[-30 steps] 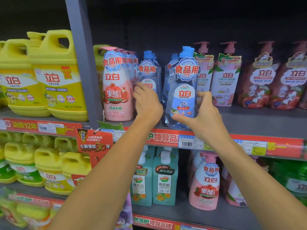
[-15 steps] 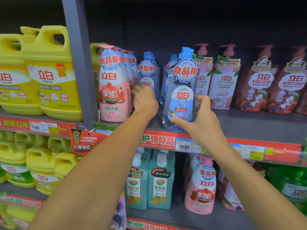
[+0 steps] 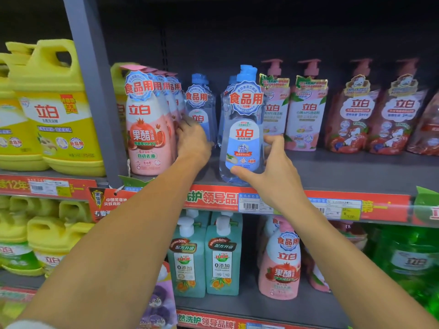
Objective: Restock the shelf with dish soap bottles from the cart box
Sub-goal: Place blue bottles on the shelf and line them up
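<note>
A clear blue dish soap bottle with a blue cap stands upright at the front edge of the grey upper shelf. My right hand grips its lower part, thumb in front and fingers round the right side. Further back stands a second blue bottle; my left hand has its fingers on that bottle's lower front, next to the row of pink bottles. How firmly the left hand holds it is hidden by the back of the hand. More blue bottles stand behind the front one.
Pink pump bottles and red refill pouches fill the shelf to the right. Yellow jugs sit left of the grey upright post. Teal pump bottles and a pink bottle stand on the shelf below.
My left hand has slid slightly down and left on the rear blue bottle. My right hand keeps its grip on the front bottle, which stays upright at the shelf edge.
</note>
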`<move>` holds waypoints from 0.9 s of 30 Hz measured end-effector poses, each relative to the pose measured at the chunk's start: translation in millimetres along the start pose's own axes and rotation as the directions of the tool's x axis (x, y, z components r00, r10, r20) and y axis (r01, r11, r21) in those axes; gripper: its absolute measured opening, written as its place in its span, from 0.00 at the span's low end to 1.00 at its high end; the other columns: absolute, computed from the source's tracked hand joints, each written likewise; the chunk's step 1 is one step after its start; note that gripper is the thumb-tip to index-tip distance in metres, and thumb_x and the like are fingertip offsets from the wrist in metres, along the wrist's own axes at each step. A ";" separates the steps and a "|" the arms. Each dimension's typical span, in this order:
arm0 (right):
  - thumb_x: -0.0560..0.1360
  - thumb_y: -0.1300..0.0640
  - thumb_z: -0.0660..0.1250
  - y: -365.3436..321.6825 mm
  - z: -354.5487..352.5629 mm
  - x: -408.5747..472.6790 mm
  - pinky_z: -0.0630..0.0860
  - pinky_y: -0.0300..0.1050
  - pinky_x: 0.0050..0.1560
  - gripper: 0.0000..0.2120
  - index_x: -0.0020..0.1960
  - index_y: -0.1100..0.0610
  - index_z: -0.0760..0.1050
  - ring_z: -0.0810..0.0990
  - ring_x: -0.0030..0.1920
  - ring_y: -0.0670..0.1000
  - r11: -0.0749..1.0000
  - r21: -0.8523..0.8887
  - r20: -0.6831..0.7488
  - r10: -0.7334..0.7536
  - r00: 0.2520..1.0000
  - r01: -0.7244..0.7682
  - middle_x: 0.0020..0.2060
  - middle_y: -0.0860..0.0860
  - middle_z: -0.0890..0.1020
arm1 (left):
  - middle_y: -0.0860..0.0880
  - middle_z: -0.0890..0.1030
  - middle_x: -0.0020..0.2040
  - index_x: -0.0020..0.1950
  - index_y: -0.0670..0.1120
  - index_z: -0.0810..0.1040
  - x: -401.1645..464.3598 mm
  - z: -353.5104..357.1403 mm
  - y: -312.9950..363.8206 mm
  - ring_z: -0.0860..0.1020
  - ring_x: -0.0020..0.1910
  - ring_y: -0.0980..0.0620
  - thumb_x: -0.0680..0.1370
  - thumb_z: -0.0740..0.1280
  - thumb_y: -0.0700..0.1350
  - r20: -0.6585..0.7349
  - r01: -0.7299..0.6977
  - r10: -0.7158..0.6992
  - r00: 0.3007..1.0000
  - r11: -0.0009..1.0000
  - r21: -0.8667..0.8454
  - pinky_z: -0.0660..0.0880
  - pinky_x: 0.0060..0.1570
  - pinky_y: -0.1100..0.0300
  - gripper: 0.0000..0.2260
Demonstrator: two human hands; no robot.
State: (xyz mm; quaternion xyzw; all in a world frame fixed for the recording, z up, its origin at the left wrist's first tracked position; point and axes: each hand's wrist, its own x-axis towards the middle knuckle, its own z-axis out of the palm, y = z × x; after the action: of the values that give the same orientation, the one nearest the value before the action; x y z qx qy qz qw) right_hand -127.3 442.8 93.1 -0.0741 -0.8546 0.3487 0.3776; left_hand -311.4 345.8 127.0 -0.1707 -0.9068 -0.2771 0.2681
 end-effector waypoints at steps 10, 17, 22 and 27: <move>0.69 0.44 0.78 -1.7 -5.0 -0.6 0.69 0.45 0.47 0.32 0.58 0.43 0.56 0.74 0.54 0.45 1.000 -0.029 0.023 0.010 1.000 -0.009 0.56 0.41 0.75 | 0.38 0.74 0.66 0.68 0.39 0.66 -36.8 -36.5 -15.9 0.74 0.63 0.37 0.79 0.66 0.55 0.142 -0.128 0.133 0.981 0.991 -0.039 0.71 0.58 0.48 0.26; 0.69 0.45 0.78 -4.2 -8.2 -3.3 0.68 0.44 0.47 0.31 0.58 0.45 0.58 0.71 0.52 0.43 0.999 -0.032 0.015 0.017 1.000 -0.017 0.53 0.40 0.72 | 0.43 0.79 0.59 0.65 0.44 0.73 -96.5 -50.1 -42.9 0.77 0.57 0.42 0.83 0.53 0.58 0.161 -0.415 0.401 0.902 0.908 0.063 0.73 0.51 0.49 0.22; 0.68 0.44 0.79 -8.0 -3.6 -3.5 0.69 0.46 0.49 0.31 0.59 0.53 0.64 0.74 0.61 0.52 0.991 -0.135 -0.038 0.001 0.999 -0.006 0.57 0.49 0.75 | 0.47 0.81 0.39 0.46 0.46 0.79 -110.4 -42.4 -48.4 0.80 0.36 0.43 0.82 0.50 0.54 0.005 -0.553 0.562 0.827 0.812 0.187 0.73 0.29 0.52 0.20; 0.67 0.46 0.80 -12.1 4.2 6.2 0.76 0.54 0.53 0.33 0.61 0.58 0.66 0.76 0.60 0.56 0.987 -0.152 -0.047 0.052 0.998 -0.059 0.58 0.54 0.77 | 0.47 0.78 0.34 0.37 0.47 0.72 -110.0 -29.1 -53.7 0.77 0.31 0.44 0.81 0.47 0.55 -0.077 -0.480 0.503 0.861 0.853 0.202 0.59 0.29 0.57 0.22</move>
State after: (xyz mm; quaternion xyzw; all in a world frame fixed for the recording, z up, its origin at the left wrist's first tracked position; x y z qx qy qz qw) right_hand -132.9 434.0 102.7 -0.1342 -0.8682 0.2907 0.3791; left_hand -236.9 268.4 61.5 -0.3547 -0.8348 -0.1283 0.4011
